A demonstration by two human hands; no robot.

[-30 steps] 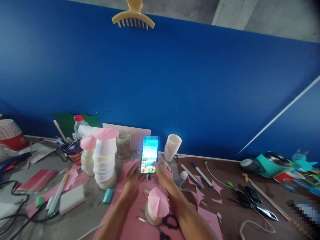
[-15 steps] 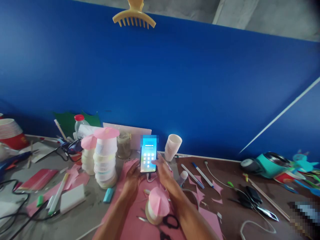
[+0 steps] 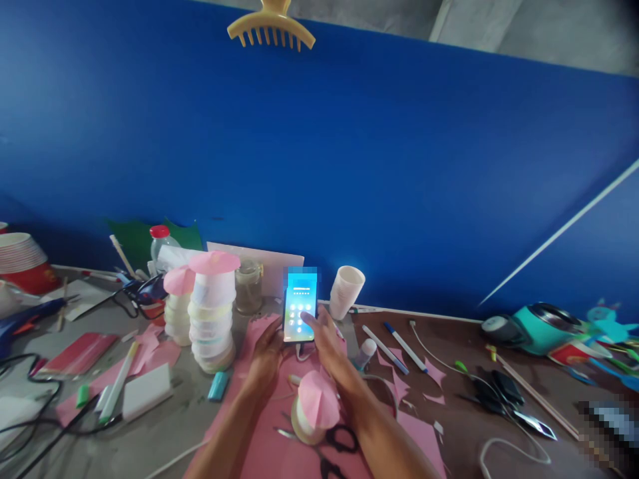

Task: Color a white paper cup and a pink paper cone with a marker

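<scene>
A smartphone (image 3: 300, 313) with a lit blue number keypad is propped between my two hands, a white cable plugged into its lower end. My left hand (image 3: 267, 346) grips its left edge. Along the right edge, my right hand (image 3: 327, 336) holds the phone too, its thumb lying over the keypad. Between my forearms stands a small cup-like piece with a pink paper cone top (image 3: 318, 399). Black-handled scissors (image 3: 341, 439) lie beside and partly under it, on pink paper (image 3: 264, 432).
Stacked cups with pink tops (image 3: 212, 313) and a glass jar (image 3: 248, 286) stand at left. A white cup (image 3: 346, 293) leans near the blue partition (image 3: 319, 146). Markers (image 3: 384, 349), paper scraps, a glue stick (image 3: 366, 354) and a teal container (image 3: 539, 329) lie at right.
The right thumb has shifted left and up across the keypad toward its middle. Both hands keep holding the phone, and the view has moved slightly.
</scene>
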